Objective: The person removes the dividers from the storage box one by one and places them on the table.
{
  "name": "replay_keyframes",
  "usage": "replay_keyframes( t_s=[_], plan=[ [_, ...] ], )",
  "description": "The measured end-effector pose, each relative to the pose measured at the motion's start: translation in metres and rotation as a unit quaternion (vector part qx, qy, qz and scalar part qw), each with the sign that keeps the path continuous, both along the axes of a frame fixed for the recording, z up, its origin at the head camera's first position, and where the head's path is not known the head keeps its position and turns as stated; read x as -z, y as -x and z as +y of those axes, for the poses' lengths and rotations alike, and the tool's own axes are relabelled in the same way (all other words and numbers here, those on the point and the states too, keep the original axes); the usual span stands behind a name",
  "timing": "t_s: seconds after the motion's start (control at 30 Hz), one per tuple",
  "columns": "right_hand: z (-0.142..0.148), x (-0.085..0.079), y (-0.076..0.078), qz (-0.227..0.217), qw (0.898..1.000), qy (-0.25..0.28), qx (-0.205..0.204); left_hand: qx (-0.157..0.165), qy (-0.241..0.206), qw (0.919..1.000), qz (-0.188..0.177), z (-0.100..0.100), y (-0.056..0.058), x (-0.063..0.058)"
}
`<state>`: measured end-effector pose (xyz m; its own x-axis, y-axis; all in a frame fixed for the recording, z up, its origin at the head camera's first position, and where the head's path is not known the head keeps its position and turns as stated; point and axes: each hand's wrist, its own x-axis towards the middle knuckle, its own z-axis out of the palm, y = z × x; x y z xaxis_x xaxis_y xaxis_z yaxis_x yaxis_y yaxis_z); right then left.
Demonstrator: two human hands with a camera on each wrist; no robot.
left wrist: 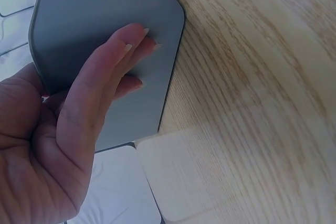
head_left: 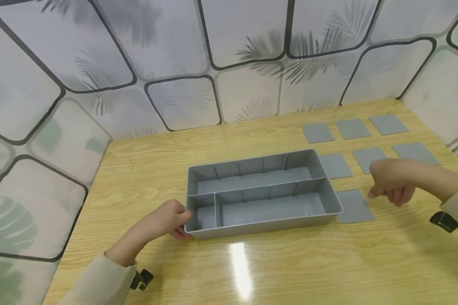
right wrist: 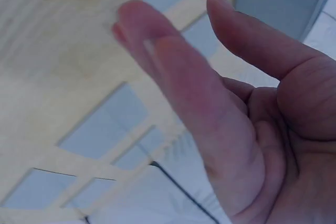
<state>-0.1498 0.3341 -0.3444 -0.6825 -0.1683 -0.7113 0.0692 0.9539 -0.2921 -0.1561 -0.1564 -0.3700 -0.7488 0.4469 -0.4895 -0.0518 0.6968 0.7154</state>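
Observation:
A grey drawer organizer box (head_left: 259,222) lies on the table, with one long divider and a short crosswise divider at its left. At its left end my left hand (head_left: 166,218) grips the wall, thumb over the rim. In the left wrist view the fingers of my left hand (left wrist: 89,108) lie against the outside of the box (left wrist: 105,3). My right hand (head_left: 395,176) hovers right of the box, fingers loosely bent and holding nothing. Nearest to it is a flat grey square panel (head_left: 353,206) beside the box. In the right wrist view, thumb and fingers of my right hand (right wrist: 205,108) stand apart.
Several more flat grey panels, such as one in the back row (head_left: 388,124) and one in the middle row (head_left: 415,152), lie in rows at the right on the wooden table (head_left: 145,169). Patterned wall panels (head_left: 248,93) stand along the back and sides.

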Motion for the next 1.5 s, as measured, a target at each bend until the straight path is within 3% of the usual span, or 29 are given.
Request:
replay_keyframes(
  t_s=[0.23,0.37,0.47,0.57,0.63,0.77,0.9,1.13,1.37,1.5],
  plan=[
    [-0.015,-0.023,0.003,-0.018,0.999,0.014,-0.041,-0.012,-0.001,0.9999,-0.004,0.000,0.001,0.001],
    [-0.025,-0.031,0.003,0.008,0.997,-0.006,-0.083,-0.011,-0.001,0.9999,-0.002,0.000,0.002,0.001],
    [-0.032,-0.036,0.006,0.051,0.988,-0.040,-0.141,-0.014,0.001,0.9999,-0.002,0.001,0.002,0.001],
    [-0.040,-0.042,0.011,0.095,0.973,-0.069,-0.198,-0.020,0.003,0.9998,-0.004,0.001,0.001,0.000],
    [-0.047,-0.046,0.014,0.119,0.966,-0.087,-0.214,-0.022,0.001,0.9997,-0.006,0.001,0.001,-0.001],
    [-0.060,-0.057,0.019,0.136,0.964,-0.086,-0.211,-0.022,-0.002,0.9998,-0.005,0.001,0.001,0.000],
    [-0.078,-0.069,0.026,0.112,0.968,-0.079,-0.208,-0.021,0.005,0.9998,-0.002,0.002,0.001,0.000],
    [-0.116,-0.076,0.034,0.132,0.952,-0.131,-0.243,-0.022,0.014,0.9997,-0.004,-0.001,0.003,0.001],
    [-0.147,-0.084,0.033,0.156,0.950,-0.145,-0.230,-0.023,0.016,0.9996,-0.008,0.000,0.004,-0.002],
    [-0.166,-0.088,0.033,0.163,0.944,-0.153,-0.241,-0.028,0.018,0.9994,-0.007,0.000,0.003,-0.002]
  ],
)
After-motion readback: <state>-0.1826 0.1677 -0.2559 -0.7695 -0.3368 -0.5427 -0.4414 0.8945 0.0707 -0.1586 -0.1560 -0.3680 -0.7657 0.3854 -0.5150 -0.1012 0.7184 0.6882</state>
